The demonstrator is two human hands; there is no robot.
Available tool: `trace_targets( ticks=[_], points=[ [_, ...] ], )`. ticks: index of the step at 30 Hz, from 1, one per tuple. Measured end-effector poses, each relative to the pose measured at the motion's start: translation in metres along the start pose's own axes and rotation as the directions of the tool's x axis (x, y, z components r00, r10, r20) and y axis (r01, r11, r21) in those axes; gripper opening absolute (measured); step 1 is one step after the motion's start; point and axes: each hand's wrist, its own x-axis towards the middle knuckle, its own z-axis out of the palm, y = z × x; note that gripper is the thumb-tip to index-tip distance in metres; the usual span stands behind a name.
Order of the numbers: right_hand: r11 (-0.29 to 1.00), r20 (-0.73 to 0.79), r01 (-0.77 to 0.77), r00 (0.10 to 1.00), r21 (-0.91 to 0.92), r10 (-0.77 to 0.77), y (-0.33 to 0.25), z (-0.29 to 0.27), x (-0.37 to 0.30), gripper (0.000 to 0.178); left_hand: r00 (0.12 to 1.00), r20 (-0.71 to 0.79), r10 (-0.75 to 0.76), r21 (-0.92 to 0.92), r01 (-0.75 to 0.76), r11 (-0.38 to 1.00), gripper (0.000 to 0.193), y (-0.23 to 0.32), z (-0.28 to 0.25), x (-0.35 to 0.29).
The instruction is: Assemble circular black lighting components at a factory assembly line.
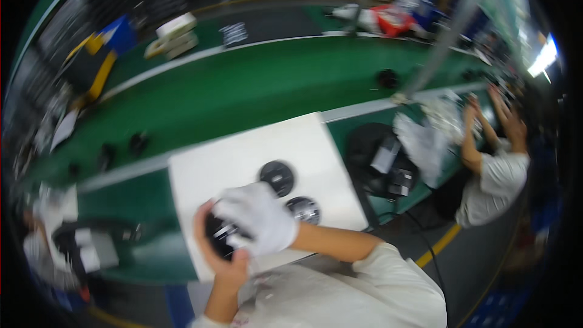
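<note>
My bare left hand [227,272] is wrapped round the edge of a round black part [216,231] with bright reflections on its face. My right hand [261,217], in a white glove, curls over the same part from the other side; its fingertips are blurred. Both hands are above a white board [243,152] on the green bench. Two more round black parts lie on the board to the right of my hands, a farther disc [277,177] and a nearer, shinier disc [303,210].
Beyond the board runs a green conveyor belt [243,94] carrying small dark parts [138,143]. On the right are a black round tray [364,152], clear plastic bags [422,146] and a co-worker [498,176]. Another person [45,249] works at the far left. A metal post [446,42] rises at the right.
</note>
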Motion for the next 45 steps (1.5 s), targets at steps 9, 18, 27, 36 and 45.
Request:
trace_targets(
  ticks=[9, 18, 27, 36, 45],
  points=[
    [0.971, 0.115, 0.073, 0.988, 0.229, -0.102, 0.019, -0.020, -0.025, 0.106, 0.931, 0.187, 0.315, 0.009, -0.322, 0.947, 0.105, -0.007, 0.001, 0.014],
    [0.984, 0.260, -0.007, 0.965, 0.176, -0.040, 0.025, -0.028, -0.002, 0.096, 0.919, 0.191, 0.346, -0.015, -0.350, 0.937, 0.115, -0.026, -0.005, 0.020],
    [0.565, -0.135, -0.608, 0.738, -0.558, 0.661, 0.174, -0.098, 0.083, 0.077, 0.969, 0.227, 0.095, 0.239, -0.150, 0.959, 0.086, -0.027, -0.025, 0.009],
    [-0.014, -0.369, -0.559, 0.528, -0.829, 0.765, 0.250, -0.156, 0.085, 0.066, 0.955, 0.295, -0.041, 0.141, -0.001, 0.990, 0.058, -0.031, -0.027, -0.007],
    [0.495, -0.209, -0.603, 0.741, -0.625, 0.639, 0.161, -0.112, 0.084, 0.059, 0.665, 0.496, -0.558, 0.485, 0.321, 0.813, 0.080, -0.076, 0.067, 0.012]
  ],
)
